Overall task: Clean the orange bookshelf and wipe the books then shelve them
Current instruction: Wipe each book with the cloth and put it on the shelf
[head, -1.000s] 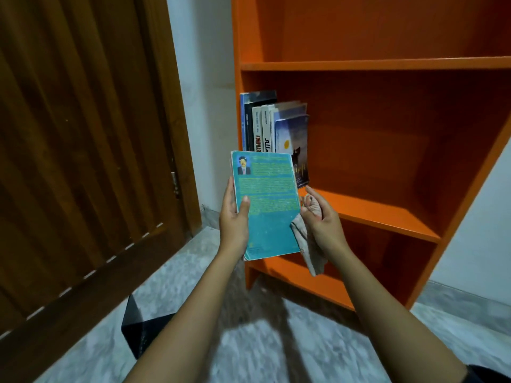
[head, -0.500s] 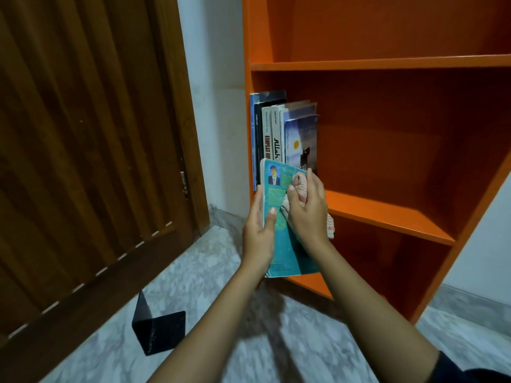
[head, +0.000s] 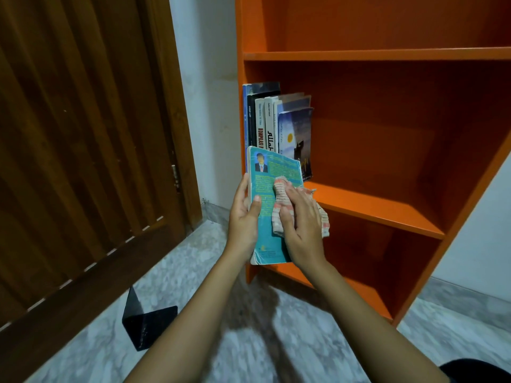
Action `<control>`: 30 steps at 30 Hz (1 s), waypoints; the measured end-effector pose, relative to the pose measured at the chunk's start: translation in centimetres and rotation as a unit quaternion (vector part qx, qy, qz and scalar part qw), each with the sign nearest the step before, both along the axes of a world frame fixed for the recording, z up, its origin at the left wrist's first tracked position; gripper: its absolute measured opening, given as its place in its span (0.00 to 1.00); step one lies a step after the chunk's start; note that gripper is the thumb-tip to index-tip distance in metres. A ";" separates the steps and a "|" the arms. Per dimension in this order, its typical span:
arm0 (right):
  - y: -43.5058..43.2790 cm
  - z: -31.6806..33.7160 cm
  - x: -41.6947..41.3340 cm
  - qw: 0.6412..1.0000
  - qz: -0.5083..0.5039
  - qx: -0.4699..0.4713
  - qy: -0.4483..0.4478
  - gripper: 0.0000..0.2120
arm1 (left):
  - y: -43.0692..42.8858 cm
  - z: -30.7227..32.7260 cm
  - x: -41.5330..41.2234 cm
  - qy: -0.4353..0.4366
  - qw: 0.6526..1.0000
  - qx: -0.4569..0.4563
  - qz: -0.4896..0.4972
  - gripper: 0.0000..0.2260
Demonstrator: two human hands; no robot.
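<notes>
While a dark wooden door [head: 83,161] fills the left side, the orange bookshelf [head: 387,55] stands to the right of it on a grey marbled floor [head: 276,341], against a white wall. A row of books [head: 273,120] stands upright at the left end of the middle shelf, spines outward. One white spine reads "KOMPILASI", with the rest of the title hidden, and the spine next to it reads "Allah". The rightmost book shows a cover with a sun over dark water.

In front of that row, held in the air, is the teal book [head: 265,205]. Its long axis is nearly upright and its top leans slightly to the left. The cover facing the camera has a small portrait photo in the upper left corner above blocks of print too small to read.

The left hand [head: 243,217] grips the book's left edge, with the thumb on the cover and the fingers behind. The right hand [head: 301,225] has its fingers bent over a bunched, pink-striped cloth [head: 280,194] and presses it against the cover.

A black bookend [head: 146,324] sits on the floor near the door.
</notes>
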State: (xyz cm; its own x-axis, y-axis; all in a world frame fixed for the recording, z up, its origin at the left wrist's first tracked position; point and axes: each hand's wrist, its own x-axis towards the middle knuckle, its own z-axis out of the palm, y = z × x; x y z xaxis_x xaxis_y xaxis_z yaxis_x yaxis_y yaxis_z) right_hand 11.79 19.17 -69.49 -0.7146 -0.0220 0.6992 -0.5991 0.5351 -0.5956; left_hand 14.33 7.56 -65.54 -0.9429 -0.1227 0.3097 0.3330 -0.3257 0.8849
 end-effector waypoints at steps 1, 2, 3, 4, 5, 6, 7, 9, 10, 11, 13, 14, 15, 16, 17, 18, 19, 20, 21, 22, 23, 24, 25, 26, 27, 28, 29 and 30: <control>-0.1 -0.2 0.2 1.000 0.001 0.014 -0.005 0.24 | -0.3 0.1 0.0 -0.003 1.000 -0.010 -0.014 0.21; 0.0 -0.2 0.2 1.000 0.004 0.023 -0.008 0.24 | -0.5 0.2 0.1 -0.007 0.999 -0.020 -0.029 0.22; 0.0 0.0 0.2 1.000 0.009 0.029 -0.007 0.23 | -0.8 0.4 0.1 -0.008 0.999 -0.027 -0.043 0.22; 0.1 0.3 0.0 0.999 0.017 0.035 -0.001 0.23 | -1.0 0.6 0.2 -0.008 0.998 -0.030 -0.059 0.22; 0.1 0.9 -0.2 0.999 0.028 0.044 0.007 0.22 | -1.3 0.9 0.3 -0.006 0.997 -0.029 -0.073 0.22; 0.0 1.7 -0.4 0.997 0.039 0.058 0.018 0.22 | -1.6 1.2 0.4 -0.007 0.996 -0.027 -0.086 0.21; 0.0 2.7 -0.7 0.995 0.048 0.078 0.032 0.23 | -1.9 1.5 0.4 -0.011 0.995 -0.027 -0.097 0.20; -0.2 4.8 -1.4 0.988 0.056 0.126 0.068 0.23 | -2.3 1.9 0.5 -0.021 0.993 -0.032 -0.112 0.19; -0.4 6.0 -1.8 0.985 0.056 0.143 0.082 0.23 | -2.3 2.1 0.5 -0.025 0.992 -0.031 -0.116 0.19; -0.6 7.1 -2.4 0.984 0.052 0.146 0.090 0.23 | -2.3 2.1 0.5 -0.024 0.993 -0.024 -0.117 0.19; -0.8 8.5 -3.8 0.990 0.030 0.109 0.081 0.22 | -1.9 2.2 0.6 -0.014 0.994 -0.001 -0.112 0.19; -0.8 8.8 -4.5 0.995 0.013 0.072 0.068 0.22 | -1.6 2.2 0.7 -0.009 0.994 0.003 -0.106 0.19; -0.8 8.7 -5.0 0.998 -0.009 0.030 0.047 0.22 | -1.3 2.2 0.8 -0.006 0.995 0.000 -0.096 0.19; -0.8 8.4 -5.4 0.999 -0.033 -0.011 0.017 0.23 | -1.0 2.1 0.8 -0.006 0.996 -0.009 -0.084 0.19; -0.8 7.8 -5.5 0.997 -0.057 -0.046 -0.017 0.24 | -0.6 2.1 0.9 -0.007 0.997 -0.017 -0.071 0.19; -0.8 6.9 -5.5 0.994 -0.075 -0.067 -0.046 0.24 | -0.3 2.0 0.9 -0.008 0.998 -0.018 -0.057 0.19; -0.9 5.9 -5.2 0.992 -0.079 -0.077 -0.064 0.25 | -0.1 1.8 0.8 -0.006 0.999 -0.014 -0.044 0.19; -1.0 5.0 -4.8 0.992 -0.068 -0.078 -0.071 0.25 | 0.1 1.7 0.7 -0.002 0.999 -0.006 -0.033 0.20; -1.2 4.2 -4.3 0.994 -0.046 -0.075 -0.069 0.24 | 0.1 1.7 0.7 0.002 1.000 0.007 -0.026 0.20; -1.3 3.5 -3.9 0.995 -0.022 -0.068 -0.063 0.24 | 0.1 1.6 0.6 0.002 1.000 0.023 -0.022 0.20; -1.3 3.1 -3.6 0.997 0.000 -0.058 -0.056 0.23 | -0.1 1.6 0.5 0.000 0.999 0.039 -0.022 0.20; -1.3 2.9 -3.4 0.998 0.016 -0.046 -0.050 0.23 | -0.3 1.7 0.4 -0.005 0.998 0.054 -0.024 0.20; -1.2 2.8 -3.3 0.998 0.027 -0.032 -0.046 0.23 | -0.5 1.8 0.4 -0.013 0.997 0.067 -0.029 0.20; -1.2 2.9 -3.2 0.998 0.034 -0.016 -0.041 0.22 | -0.6 1.9 0.4 -0.022 0.996 0.080 -0.034 0.19; -1.1 3.1 -3.2 0.999 0.042 -0.001 -0.033 0.22 | -0.7 2.1 0.5 -0.029 0.994 0.094 -0.038 0.19; -1.1 3.4 -3.1 0.998 0.051 0.015 -0.022 0.23 | -0.8 2.2 0.6 -0.035 0.993 0.109 -0.041 0.19; -1.1 3.8 -2.9 0.998 0.059 0.033 -0.011 0.23 | -0.8 2.3 0.6 -0.041 0.991 0.124 -0.041 0.20; -1.1 4.1 -2.7 0.996 0.063 0.056 -0.002 0.23 | -0.9 2.3 0.5 -0.048 0.988 0.140 -0.041 0.20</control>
